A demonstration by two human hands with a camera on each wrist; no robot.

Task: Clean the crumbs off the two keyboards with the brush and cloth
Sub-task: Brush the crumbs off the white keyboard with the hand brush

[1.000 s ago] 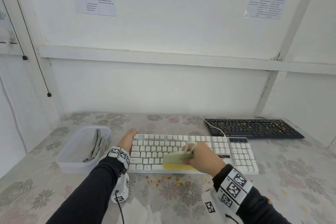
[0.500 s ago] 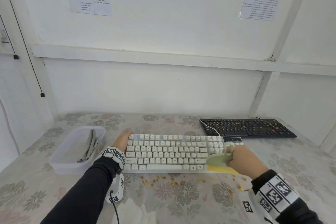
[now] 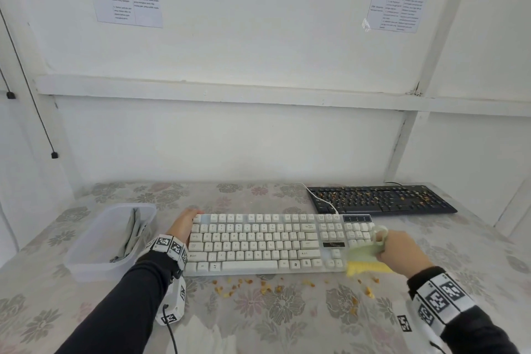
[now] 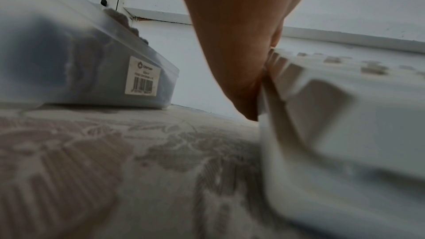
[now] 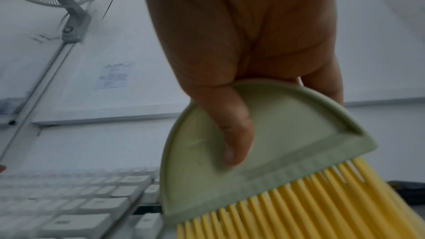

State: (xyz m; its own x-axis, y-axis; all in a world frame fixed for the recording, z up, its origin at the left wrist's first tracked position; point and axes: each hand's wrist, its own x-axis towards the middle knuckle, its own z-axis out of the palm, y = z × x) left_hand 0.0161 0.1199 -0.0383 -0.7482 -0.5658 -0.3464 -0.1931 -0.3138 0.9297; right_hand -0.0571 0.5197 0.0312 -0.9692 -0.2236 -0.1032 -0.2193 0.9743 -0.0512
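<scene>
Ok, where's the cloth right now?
Head view, left side: the grey cloth sits in the clear plastic tub, just left of the white keyboard.

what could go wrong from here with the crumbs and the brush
1. The orange crumbs lie on the floral tablecloth at the white keyboard's front edge; further sweeps may scatter them or push them off the table.
2. The right hand holds the green brush with yellow bristles at the numpad end; a hard stroke could shift the keyboard, though the left hand braces it.
3. The black keyboard is still crumb-covered.
</scene>
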